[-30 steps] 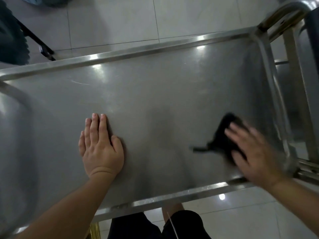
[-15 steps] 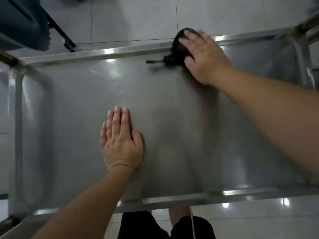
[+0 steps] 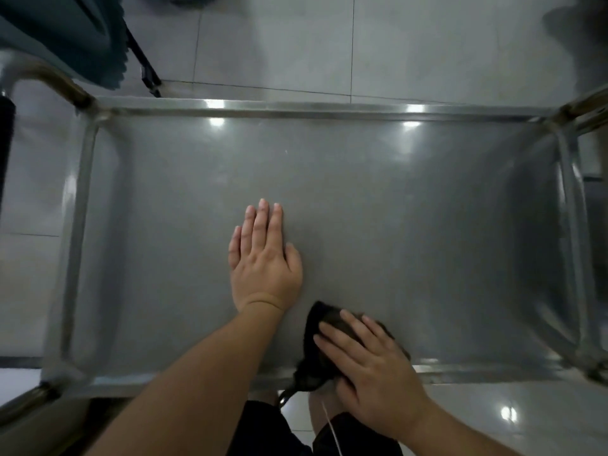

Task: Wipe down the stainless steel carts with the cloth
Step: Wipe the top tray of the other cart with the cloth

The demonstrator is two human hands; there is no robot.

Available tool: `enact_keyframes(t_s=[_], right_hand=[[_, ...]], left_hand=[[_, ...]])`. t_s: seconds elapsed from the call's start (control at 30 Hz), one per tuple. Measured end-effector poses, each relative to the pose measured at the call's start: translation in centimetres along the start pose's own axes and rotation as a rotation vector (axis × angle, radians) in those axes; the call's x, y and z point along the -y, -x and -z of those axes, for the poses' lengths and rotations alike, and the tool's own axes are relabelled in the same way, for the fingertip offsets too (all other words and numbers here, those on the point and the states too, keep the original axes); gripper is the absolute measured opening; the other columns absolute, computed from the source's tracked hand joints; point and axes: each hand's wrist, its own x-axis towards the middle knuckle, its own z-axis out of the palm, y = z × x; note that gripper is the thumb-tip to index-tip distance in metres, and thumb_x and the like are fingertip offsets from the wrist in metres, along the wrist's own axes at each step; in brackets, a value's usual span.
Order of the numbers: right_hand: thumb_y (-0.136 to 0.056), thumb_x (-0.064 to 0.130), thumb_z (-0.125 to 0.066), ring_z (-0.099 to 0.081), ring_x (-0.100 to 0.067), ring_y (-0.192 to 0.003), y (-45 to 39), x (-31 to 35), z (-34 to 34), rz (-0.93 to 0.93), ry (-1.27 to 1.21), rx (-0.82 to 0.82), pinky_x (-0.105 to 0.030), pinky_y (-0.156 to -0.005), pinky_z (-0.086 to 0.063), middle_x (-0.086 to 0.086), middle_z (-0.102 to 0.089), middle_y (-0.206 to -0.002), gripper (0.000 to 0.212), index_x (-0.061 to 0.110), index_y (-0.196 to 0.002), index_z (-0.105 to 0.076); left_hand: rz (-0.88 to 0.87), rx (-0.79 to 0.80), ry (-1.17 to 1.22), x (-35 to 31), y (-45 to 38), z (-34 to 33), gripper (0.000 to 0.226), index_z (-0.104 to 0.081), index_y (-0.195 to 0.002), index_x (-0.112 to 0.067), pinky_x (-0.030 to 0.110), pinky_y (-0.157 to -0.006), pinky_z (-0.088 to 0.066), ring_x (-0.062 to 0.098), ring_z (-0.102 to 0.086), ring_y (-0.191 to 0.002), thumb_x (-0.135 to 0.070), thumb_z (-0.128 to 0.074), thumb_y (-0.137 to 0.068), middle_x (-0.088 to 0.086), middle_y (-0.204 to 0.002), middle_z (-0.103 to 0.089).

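Keep your left hand [image 3: 265, 263] flat on the cart [image 3: 411, 225]; right hand [image 3: 368, 370], fingers spread, presses the cloth [image 3: 312, 343] along its near rim.

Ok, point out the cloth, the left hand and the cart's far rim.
cloth [image 3: 312, 327]: head view, dark upper-left edge.
left hand [image 3: 265, 268]: head view, back of hand.
far rim [image 3: 312, 106]: head view, middle of the rail.

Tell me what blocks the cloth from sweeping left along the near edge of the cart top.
The left hand lies flat on the cart top, its forearm crossing the near rim just left of the black cloth under the right hand. That forearm is the only visible obstacle.
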Motion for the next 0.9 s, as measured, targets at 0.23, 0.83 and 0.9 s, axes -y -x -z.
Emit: enact_keyframes(t_s=[0.23, 0.83, 0.9], right_hand=[[-0.089, 0.039, -0.056, -0.045, -0.028, -0.150, -8.2, -3.7, 4.2, -0.002, 0.099, -0.092, -0.051, -0.119, -0.041, 0.005, -0.049, -0.160, 0.062, 0.027, -0.150, -0.059], [-0.099, 0.047, -0.051, -0.042, -0.037, -0.150, -13.1, 5.0, 2.7, -0.454, -0.040, -0.219, -0.055, -0.110, -0.046, 0.003, -0.044, -0.165, 0.060, 0.023, -0.154, -0.054], [-0.098, 0.045, -0.049, -0.046, -0.034, -0.148, -9.2, 7.7, 0.6, -0.418, -0.004, -0.169, -0.053, -0.106, -0.048, 0.006, -0.044, -0.165, 0.059, 0.025, -0.153, -0.055]], left_hand=[[-0.063, 0.158, 0.226, 1.3, -0.9, 2.5, 0.065, -0.030, -0.167, -0.028, 0.023, -0.127, 0.009, 0.007, -0.002, -0.163, -0.037, -0.036, -0.103, -0.010, -0.176, -0.014], [0.024, 0.333, -0.119, 10.2, -1.2, 8.6, 0.065, -0.005, -0.170, -0.038, 0.038, -0.130, -0.008, 0.015, 0.006, -0.164, -0.047, -0.030, -0.110, -0.006, -0.178, 0.006], [0.035, 0.387, -0.118, 9.9, -1.7, 8.8, 0.067, -0.004, -0.170, -0.036, 0.039, -0.130, -0.006, 0.017, 0.008, -0.164, -0.046, -0.031, -0.110, -0.005, -0.178, 0.008]])
